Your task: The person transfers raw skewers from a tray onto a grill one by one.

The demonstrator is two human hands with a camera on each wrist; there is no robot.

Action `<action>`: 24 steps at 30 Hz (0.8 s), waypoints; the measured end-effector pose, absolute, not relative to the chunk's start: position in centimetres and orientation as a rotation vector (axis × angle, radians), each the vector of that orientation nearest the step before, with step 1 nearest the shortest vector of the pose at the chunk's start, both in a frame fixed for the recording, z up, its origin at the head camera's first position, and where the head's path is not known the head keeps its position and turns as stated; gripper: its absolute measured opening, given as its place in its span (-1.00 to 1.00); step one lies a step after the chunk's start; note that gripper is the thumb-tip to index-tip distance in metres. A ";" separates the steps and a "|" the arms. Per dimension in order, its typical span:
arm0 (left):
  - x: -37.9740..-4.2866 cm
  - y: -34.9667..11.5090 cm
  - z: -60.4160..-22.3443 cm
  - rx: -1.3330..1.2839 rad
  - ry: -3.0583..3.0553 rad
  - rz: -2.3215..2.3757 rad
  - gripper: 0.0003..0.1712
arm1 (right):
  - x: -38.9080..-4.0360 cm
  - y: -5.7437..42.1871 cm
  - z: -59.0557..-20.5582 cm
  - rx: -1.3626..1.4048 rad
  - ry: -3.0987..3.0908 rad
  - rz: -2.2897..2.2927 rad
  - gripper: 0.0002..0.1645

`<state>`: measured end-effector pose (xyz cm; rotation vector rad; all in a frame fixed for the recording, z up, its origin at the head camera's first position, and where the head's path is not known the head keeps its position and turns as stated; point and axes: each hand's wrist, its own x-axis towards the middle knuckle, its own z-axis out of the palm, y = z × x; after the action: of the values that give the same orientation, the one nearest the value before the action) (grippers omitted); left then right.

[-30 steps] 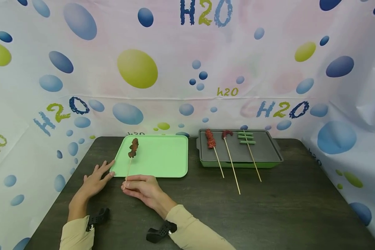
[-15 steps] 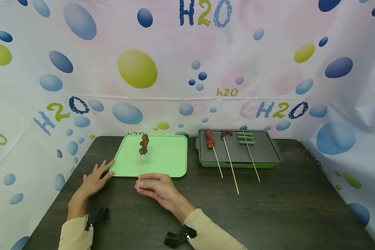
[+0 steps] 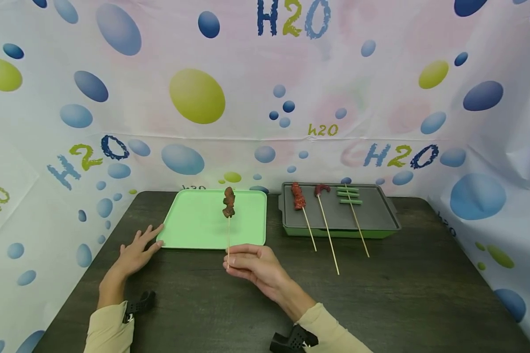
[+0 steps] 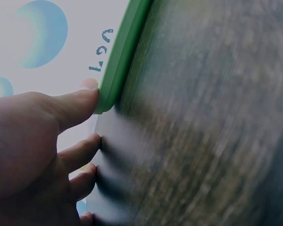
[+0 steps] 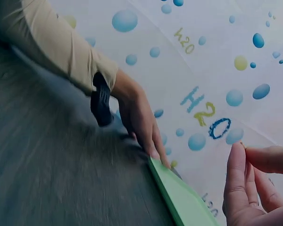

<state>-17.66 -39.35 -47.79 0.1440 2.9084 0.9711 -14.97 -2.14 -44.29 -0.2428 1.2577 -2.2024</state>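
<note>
My right hand (image 3: 258, 268) pinches the lower end of a thin wooden stick, part of a brown meat skewer (image 3: 229, 203). The skewer stands nearly upright in the head view, its meat overlapping the right part of a light green tray (image 3: 198, 225). At the tray's left front corner rests my left hand (image 3: 134, 252), fingers spread. In the left wrist view its thumb (image 4: 78, 106) touches the tray's edge (image 4: 120, 61), and the other fingertips are down on the tabletop. The right wrist view shows the right hand's pinching fingers (image 5: 236, 174), with the skewer mostly out of sight.
Right of the tray stands a grey-topped green grill (image 3: 375, 215). On it lie a red meat skewer (image 3: 298, 196), a skewer with a curled dark red piece (image 3: 321, 189) and a green vegetable skewer (image 3: 348, 194). Their sticks overhang the front of the dark table (image 3: 402, 294).
My right hand has moved to the right with the brown meat skewer, from over the tray's left part to its right part. The left hand has stayed at the tray's corner.
</note>
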 end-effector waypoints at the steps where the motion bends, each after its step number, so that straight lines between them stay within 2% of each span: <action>1: -17.7 -39.3 -47.8 0.142 2.909 0.967 -0.26 | -15.0 -1.7 -44.3 -0.242 1.270 -2.201 -0.47; 24: -17.7 -39.2 -48.0 0.130 2.924 0.952 -0.25 | -15.6 9.3 -42.0 -0.407 1.562 -2.064 -0.53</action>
<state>-17.67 -39.18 -47.97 0.1302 2.9240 0.9522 -15.59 9.30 -42.00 -0.4074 1.5616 -2.0637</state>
